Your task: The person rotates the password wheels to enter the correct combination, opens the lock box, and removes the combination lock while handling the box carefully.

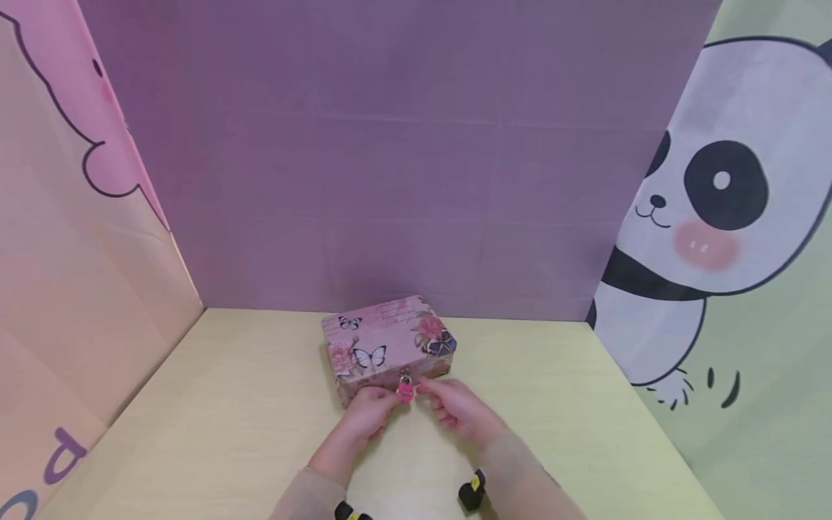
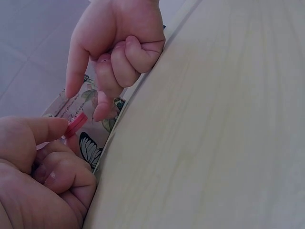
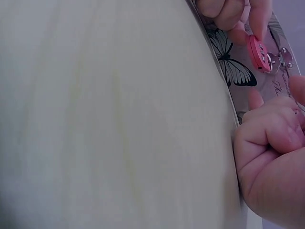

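A pink box with butterfly and rose prints (image 1: 390, 334) sits at the back of the table, its lid down. From the metal clasp (image 3: 286, 57) on its front hangs a small pink combination padlock (image 1: 405, 391), its shackle through the clasp. My left hand (image 1: 369, 412) pinches the padlock's side between thumb and index finger. Just to the right of the padlock is my right hand (image 1: 458, 409), with nothing in it. In the left wrist view, the right hand's thumb and index finger stand apart near the lock, while its other fingers are curled.
The pale wooden table (image 1: 214, 419) spreads around the box. Behind it rises a purple backdrop (image 1: 403, 159). A panda-printed panel (image 1: 728, 217) stands on the right and a pink cartoon panel (image 1: 84, 238) on the left. Black wrist straps (image 1: 471, 493) show at the sleeves.
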### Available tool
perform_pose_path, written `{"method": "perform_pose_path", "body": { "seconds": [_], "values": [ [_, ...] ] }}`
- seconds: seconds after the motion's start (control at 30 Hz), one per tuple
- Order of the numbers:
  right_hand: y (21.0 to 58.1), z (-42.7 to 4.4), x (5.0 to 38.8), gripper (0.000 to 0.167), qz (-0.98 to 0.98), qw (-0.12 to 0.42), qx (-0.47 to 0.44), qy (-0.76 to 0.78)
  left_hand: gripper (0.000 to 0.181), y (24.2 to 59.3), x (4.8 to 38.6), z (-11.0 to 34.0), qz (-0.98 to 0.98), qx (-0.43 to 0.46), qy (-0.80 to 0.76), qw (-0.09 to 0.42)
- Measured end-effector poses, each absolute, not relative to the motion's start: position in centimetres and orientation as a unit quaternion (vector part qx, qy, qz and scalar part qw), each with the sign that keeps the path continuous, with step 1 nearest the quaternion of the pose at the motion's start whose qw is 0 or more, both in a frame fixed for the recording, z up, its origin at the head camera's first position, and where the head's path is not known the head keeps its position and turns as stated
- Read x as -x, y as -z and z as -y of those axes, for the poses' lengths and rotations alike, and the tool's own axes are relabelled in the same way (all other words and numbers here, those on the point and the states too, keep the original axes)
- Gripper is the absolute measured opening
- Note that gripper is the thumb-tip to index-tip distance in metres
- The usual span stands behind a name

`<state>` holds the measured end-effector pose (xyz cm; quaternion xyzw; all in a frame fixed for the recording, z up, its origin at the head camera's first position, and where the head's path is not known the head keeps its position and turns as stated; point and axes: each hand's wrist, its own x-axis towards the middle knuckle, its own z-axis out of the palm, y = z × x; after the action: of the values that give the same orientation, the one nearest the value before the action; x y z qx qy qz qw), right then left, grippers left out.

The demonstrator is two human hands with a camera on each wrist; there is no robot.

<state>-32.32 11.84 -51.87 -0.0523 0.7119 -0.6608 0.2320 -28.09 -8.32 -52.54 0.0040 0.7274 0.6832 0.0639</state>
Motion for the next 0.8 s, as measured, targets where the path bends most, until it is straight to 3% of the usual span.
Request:
{"method": "perform_pose_path", "body": {
  "seconds": [0.2, 0.8],
  "values": [
    [51.8, -12.3, 32.4, 0.039, -0.711, 0.231, 0.052, 0.662, 0.023, 52.5, 28.1, 8.2, -0.728, 0.001, -0.683, 0.064],
    [51.8, -10.7, 32.2, 0.017, -0.699, 0.253, 0.102, 0.660, 0.023, 52.4, 28.0, 8.3, -0.715, -0.005, -0.696, 0.068]
  ]
}}
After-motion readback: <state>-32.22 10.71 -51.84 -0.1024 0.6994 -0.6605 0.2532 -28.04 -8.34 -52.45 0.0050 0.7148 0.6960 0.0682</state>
